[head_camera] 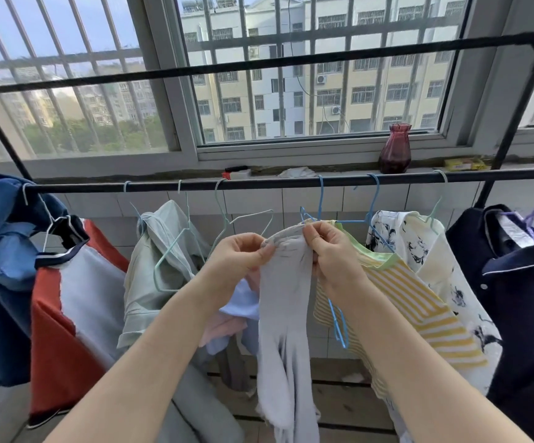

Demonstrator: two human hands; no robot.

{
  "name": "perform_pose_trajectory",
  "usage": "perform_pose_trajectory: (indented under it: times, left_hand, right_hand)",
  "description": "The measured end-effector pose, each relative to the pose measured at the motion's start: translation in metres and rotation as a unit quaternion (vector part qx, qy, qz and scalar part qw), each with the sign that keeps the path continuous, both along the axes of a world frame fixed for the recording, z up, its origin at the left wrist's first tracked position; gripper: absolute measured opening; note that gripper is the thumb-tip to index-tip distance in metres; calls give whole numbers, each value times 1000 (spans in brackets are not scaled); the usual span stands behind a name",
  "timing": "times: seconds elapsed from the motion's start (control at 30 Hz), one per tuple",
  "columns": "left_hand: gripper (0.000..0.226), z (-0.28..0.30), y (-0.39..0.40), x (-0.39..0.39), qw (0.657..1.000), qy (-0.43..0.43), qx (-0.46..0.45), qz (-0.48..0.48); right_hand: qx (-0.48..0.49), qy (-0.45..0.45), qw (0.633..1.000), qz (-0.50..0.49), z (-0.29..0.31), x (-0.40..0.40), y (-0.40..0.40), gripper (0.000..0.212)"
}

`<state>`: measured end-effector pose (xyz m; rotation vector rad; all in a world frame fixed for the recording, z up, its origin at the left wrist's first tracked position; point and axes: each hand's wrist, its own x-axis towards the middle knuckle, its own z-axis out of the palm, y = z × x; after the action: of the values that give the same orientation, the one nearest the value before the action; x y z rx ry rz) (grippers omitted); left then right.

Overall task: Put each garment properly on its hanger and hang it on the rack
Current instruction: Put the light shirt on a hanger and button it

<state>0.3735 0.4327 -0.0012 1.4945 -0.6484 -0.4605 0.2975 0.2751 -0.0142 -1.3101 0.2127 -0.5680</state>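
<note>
A pale lilac-grey garment (286, 302) hangs down in front of me, bunched at its top. My left hand (238, 260) pinches that top edge from the left and my right hand (329, 254) pinches it from the right. An empty light green hanger (227, 225) hangs on the black rack bar (259, 183) just behind my left hand. A blue hanger (321, 199) hangs on the bar behind my right hand; part of a blue hanger also shows below my right wrist.
Along the bar hang a blue garment (0, 270), a red-and-grey one (77, 314), a pale green one (160, 270), a yellow striped one (416, 302), a floral one (444, 251) and a navy one (521, 298). A dark red vase (395, 150) stands on the windowsill.
</note>
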Motion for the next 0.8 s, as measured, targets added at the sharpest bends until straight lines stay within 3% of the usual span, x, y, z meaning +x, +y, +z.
perform_pose_trajectory:
  times: [0.07, 0.2, 0.3, 0.4, 0.53, 0.67, 0.8]
  left_hand:
    - [12, -1, -2, 0, 997, 60, -51, 26]
    - [12, -9, -5, 1, 994, 68, -79, 43]
    - [22, -10, -6, 0, 995, 56, -79, 36]
    - [21, -10, -9, -3, 995, 52, -77, 32]
    - [32, -13, -12, -7, 996, 34, -75, 24]
    - [29, -16, -10, -8, 998, 21, -50, 26]
    - [25, -17, -6, -10, 999, 22, -36, 25]
  right_hand:
    - [-28, 22, 999, -10, -5, 0, -2, 18]
    - [-281, 47, 958, -43, -9, -3, 1, 12]
    - [-305, -48, 946, -101, 7, -9, 3, 13]
    - [-369, -19, 928, -51, 13, -9, 3, 10]
    - [-357, 23, 934, -8, 5, -10, -1, 2]
    - [-417, 50, 907, -42, 3, -11, -5, 10]
    - [-244, -18, 967, -72, 10, -14, -1, 23]
